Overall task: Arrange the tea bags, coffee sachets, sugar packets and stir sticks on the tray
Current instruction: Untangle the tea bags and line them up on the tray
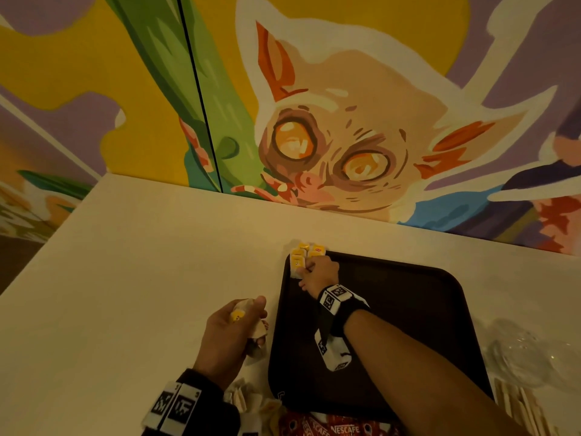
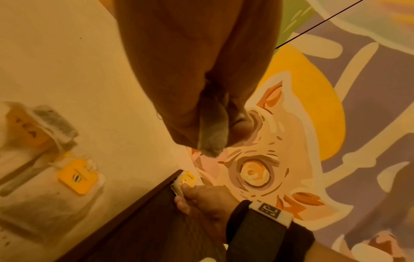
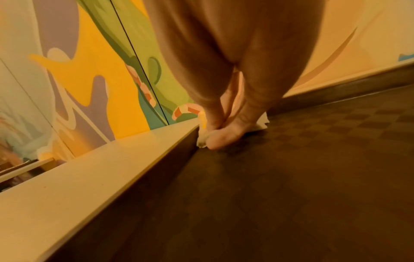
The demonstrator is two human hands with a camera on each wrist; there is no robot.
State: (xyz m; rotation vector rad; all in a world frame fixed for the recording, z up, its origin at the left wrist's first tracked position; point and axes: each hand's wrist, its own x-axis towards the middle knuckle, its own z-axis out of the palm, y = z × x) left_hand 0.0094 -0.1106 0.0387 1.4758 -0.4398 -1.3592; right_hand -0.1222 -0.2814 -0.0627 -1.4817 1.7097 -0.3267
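A dark brown tray (image 1: 393, 313) lies on the pale table. Several tea bags (image 1: 306, 253) with yellow tags sit bunched in its far left corner. My right hand (image 1: 309, 269) reaches into that corner and pinches a tea bag (image 2: 187, 179) against the tray floor (image 3: 291, 177); the right wrist view shows its fingertips (image 3: 220, 138) pressing on the white bag. My left hand (image 1: 248, 319) hovers over the table just left of the tray, gripping a small bunch of tea bags (image 1: 238, 315). More tea bags (image 2: 77, 178) lie on the table.
Red Nescafe coffee sachets (image 1: 333, 428) lie at the tray's near edge. Wooden stir sticks (image 1: 518, 407) and a clear plastic container (image 1: 528, 350) are to the tray's right. Pale packets (image 1: 248, 399) sit by my left wrist. A painted wall (image 1: 314, 105) backs the table.
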